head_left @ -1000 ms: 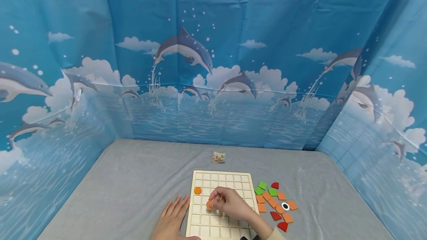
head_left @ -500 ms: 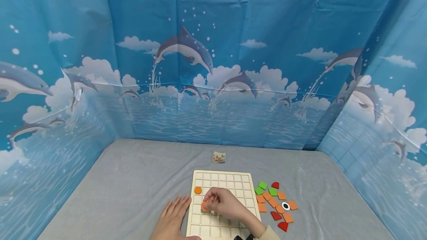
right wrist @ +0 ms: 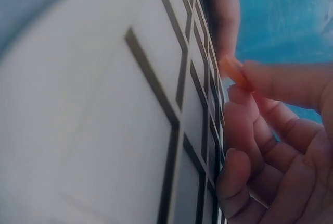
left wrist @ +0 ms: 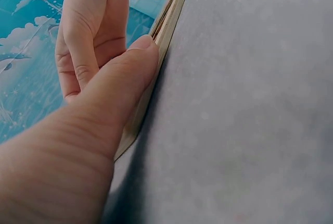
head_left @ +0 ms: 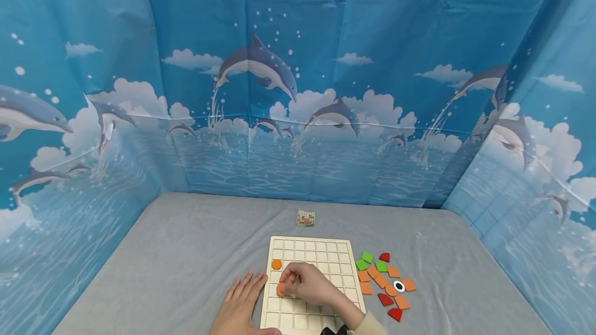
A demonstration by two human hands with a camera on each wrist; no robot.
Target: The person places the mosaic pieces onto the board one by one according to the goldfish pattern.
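Note:
A pale grid board (head_left: 326, 244) lies on the grey cloth. An orange disc (head_left: 277, 264) sits in a cell near its left edge. My right hand (head_left: 309, 284) pinches another orange disc (head_left: 280, 289) between thumb and fingers over the left column, nearer to me. In the right wrist view that orange disc (right wrist: 237, 74) is tilted in the fingertips of my right hand (right wrist: 286, 140). My left hand (head_left: 239, 306) lies with spread fingers along the board's left edge; in the left wrist view its thumb rests against the board's side (left wrist: 165, 41).
Right of the board lie several orange squares (head_left: 402, 302), green pieces (head_left: 367, 257), red pieces (head_left: 395, 315), an orange disc (head_left: 390, 290) and a black-and-white round piece (head_left: 399, 286). A small patterned card (head_left: 305, 218) lies behind the board. A dolphin-print curtain (head_left: 298, 169) surrounds the cloth.
My right hand has moved left across the board with the pinched orange disc, from the second column to the left one. My left hand has hardly moved.

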